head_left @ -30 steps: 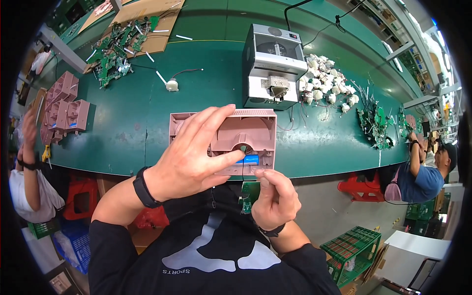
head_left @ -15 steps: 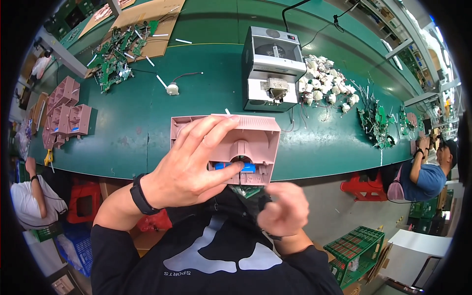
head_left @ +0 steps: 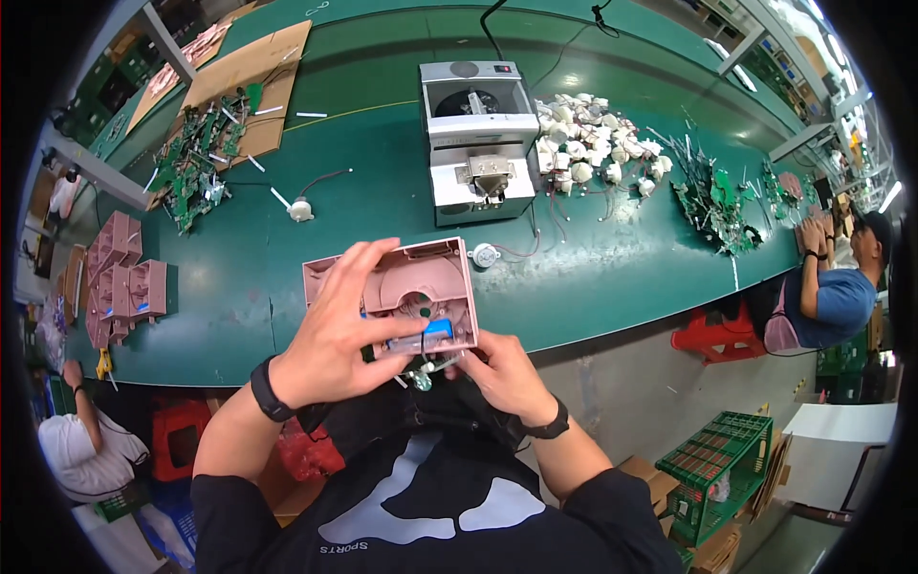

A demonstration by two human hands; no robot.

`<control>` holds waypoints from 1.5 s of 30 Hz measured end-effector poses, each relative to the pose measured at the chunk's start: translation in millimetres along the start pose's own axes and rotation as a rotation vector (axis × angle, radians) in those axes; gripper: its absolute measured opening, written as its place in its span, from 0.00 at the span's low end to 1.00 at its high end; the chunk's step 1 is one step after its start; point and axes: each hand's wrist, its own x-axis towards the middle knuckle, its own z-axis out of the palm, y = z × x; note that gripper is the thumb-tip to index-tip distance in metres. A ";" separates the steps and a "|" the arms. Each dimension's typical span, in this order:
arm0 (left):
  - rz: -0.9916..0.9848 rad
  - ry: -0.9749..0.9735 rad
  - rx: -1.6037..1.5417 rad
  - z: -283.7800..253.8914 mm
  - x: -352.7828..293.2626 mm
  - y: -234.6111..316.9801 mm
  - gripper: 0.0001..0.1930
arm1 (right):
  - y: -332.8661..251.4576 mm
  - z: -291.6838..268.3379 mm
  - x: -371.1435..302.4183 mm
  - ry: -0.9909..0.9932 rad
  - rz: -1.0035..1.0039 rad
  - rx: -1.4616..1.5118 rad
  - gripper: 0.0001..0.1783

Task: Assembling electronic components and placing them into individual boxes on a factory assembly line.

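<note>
A pink plastic housing (head_left: 382,287) is tilted up over the table's near edge, its hollow side facing me. My left hand (head_left: 335,335) grips its left part, with the fingers spread across the opening. Inside, by the fingertips, lies a blue cylindrical battery (head_left: 438,329) with a dark wire across it. A small green circuit board (head_left: 422,379) hangs just below the housing's lower edge, a pale strip beside it. My right hand (head_left: 502,373) is closed at the lower right corner, fingertips pinched at the board's side; the housing partly hides them.
A white round motor (head_left: 485,254) lies right of the housing, another motor (head_left: 300,209) farther left. Behind stands a grey and white machine (head_left: 483,143) beside piled white motors (head_left: 593,143). Circuit boards (head_left: 717,206) and pink housings (head_left: 120,277) lie toward the sides. Co-workers sit at both ends.
My right hand has come in from the right to the housing's lower corner and pinched at the circuit board. The housing has tilted, and the board now hangs lower in sight.
</note>
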 end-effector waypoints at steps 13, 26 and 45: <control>-0.071 -0.097 0.002 33.3 13.6 -19.5 0.19 | 9.8 13.8 -10.9 0.298 -0.215 -0.652 0.05; -0.207 -0.117 0.197 37.5 -0.2 -34.6 0.17 | -8.2 -10.2 1.0 -0.014 -0.205 -0.732 0.08; -0.262 0.163 0.057 -11.8 -27.6 -16.7 0.31 | 5.6 -61.7 80.6 0.276 -0.464 -1.132 0.17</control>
